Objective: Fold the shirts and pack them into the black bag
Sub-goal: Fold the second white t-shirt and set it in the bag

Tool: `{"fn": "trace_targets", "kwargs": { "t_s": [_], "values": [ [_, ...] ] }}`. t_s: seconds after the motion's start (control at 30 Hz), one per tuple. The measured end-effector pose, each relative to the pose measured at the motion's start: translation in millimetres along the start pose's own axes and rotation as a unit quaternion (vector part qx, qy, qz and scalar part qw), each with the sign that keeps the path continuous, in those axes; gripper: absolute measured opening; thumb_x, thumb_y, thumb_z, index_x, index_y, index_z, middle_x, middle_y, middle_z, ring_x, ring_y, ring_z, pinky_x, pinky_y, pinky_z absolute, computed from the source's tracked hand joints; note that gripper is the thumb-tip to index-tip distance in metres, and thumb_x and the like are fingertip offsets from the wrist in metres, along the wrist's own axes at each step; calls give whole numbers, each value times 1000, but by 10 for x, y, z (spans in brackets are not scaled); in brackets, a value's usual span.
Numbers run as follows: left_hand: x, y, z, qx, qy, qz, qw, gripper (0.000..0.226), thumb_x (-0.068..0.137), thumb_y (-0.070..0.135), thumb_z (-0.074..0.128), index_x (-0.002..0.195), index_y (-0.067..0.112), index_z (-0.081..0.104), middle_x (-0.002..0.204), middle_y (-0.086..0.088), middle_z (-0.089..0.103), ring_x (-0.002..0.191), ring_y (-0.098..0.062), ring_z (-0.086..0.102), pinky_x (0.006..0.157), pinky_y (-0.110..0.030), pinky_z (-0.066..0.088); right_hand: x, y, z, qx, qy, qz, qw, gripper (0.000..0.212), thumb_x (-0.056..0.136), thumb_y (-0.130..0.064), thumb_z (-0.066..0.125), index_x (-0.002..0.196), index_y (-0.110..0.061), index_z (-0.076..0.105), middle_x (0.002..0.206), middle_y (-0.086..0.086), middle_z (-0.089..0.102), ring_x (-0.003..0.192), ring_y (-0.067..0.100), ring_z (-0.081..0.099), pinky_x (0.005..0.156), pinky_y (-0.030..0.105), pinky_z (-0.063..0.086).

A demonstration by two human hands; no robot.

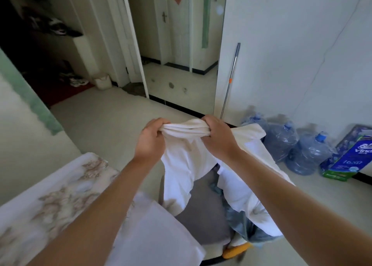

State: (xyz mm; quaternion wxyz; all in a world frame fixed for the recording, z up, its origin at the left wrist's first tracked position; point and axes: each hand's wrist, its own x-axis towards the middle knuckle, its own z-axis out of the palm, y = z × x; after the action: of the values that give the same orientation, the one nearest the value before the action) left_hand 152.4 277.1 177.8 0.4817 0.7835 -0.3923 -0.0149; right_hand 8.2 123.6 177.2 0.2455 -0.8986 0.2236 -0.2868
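Note:
A white shirt (187,165) hangs in the air in front of me, bunched along its top edge. My left hand (150,139) grips the bunched cloth at its left end, and my right hand (218,138) grips it at the right end, the two hands close together. The rest of the shirt drapes down over a grey chair seat (203,215) and a heap of other clothes (247,223), blue-grey and white. A folded white cloth (159,231) lies on the marble-patterned table (50,201) at the lower left. No black bag is in view.
Three large blue water bottles (281,143) stand on the floor by the right wall, beside a blue tissue pack (350,157). A mop handle (231,78) leans on the wall. A yellow object (236,250) lies under the clothes. An open doorway lies ahead.

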Motion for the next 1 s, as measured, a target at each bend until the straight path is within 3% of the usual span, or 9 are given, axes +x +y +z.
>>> {"fn": "trace_targets", "kwargs": {
  "t_s": [0.07, 0.13, 0.23, 0.4, 0.53, 0.6, 0.7, 0.87, 1.0],
  "values": [
    [-123, -120, -458, 18, 28, -30, 999, 50, 80, -12, 33, 96, 23, 64, 92, 5, 61, 85, -10, 54, 66, -4, 36, -19, -277, 213, -29, -43, -42, 998, 27, 79, -11, 63, 105, -17, 59, 94, -5, 53, 83, 17, 50, 69, 31, 37],
    [-328, -243, -917, 51, 54, -48, 996, 50, 79, -12, 35, 93, 28, 63, 91, 7, 60, 81, -10, 53, 64, -5, 35, -78, -489, 462, -80, -82, -4, 993, 22, 85, -22, 65, 106, -21, 61, 98, -4, 57, 88, 21, 56, 71, 30, 39],
    [-751, -452, -1551, 103, 78, -76, 989, 50, 79, -8, 35, 100, 25, 66, 96, 7, 62, 86, -15, 54, 73, -25, 44, -155, -995, 819, -16, -149, 56, 987, 11, 96, -27, 59, 98, -17, 64, 88, 0, 64, 82, 25, 61, 66, 33, 44],
    [-1517, -1190, -2670, 175, 62, -285, 940, 36, 73, -1, 37, 91, 19, 61, 82, -7, 63, 78, -30, 59, 64, -32, 46, -411, -2313, 1421, 47, -257, -50, 964, 6, 94, -32, 57, 96, -27, 58, 89, -3, 65, 82, 21, 62, 71, 36, 49],
    [-2411, -1872, -3222, 214, 13, -364, 906, 26, 81, -1, 42, 77, 16, 62, 79, -6, 63, 71, -26, 58, 57, -30, 43, -888, -2974, 2048, 30, -368, -95, 925, 42, 90, -33, 65, 129, -28, 50, 127, -4, 59, 110, 18, 57, 83, 29, 42],
    [-2856, -2211, -3325, 217, -55, -397, 890, 25, 86, -1, 47, 79, 16, 64, 83, -2, 63, 76, -25, 59, 68, -37, 51, -1164, -3078, 2372, 33, -421, -94, 901, 58, 89, -29, 67, 141, -27, 42, 143, -2, 50, 126, 17, 51, 94, 28, 40],
    [-3398, -2592, -3314, 168, -104, -424, 884, 28, 92, 13, 57, 117, 17, 67, 123, 0, 64, 110, -24, 61, 96, -34, 51, -1499, -3047, 2728, -19, -488, -89, 868, 72, 88, -30, 69, 151, -26, 34, 150, 0, 46, 135, 18, 47, 107, 34, 41],
    [-3604, -2629, -3025, 75, -126, -435, 889, 37, 96, 11, 58, 130, 24, 56, 127, -1, 58, 103, -19, 61, 78, -24, 52, -1628, -2630, 2998, -85, -529, -46, 843, 53, 95, -24, 63, 145, -24, 44, 149, -1, 47, 133, 18, 47, 107, 33, 41],
    [-3445, -2640, -2673, 122, -178, -369, 904, 38, 95, 16, 58, 127, 36, 56, 135, 10, 54, 116, -14, 55, 98, -30, 45, -1673, -2160, 3132, -136, -559, -35, 817, 55, 84, -29, 72, 136, -25, 54, 143, -6, 53, 129, 16, 51, 104, 29, 42]
  ]
}}
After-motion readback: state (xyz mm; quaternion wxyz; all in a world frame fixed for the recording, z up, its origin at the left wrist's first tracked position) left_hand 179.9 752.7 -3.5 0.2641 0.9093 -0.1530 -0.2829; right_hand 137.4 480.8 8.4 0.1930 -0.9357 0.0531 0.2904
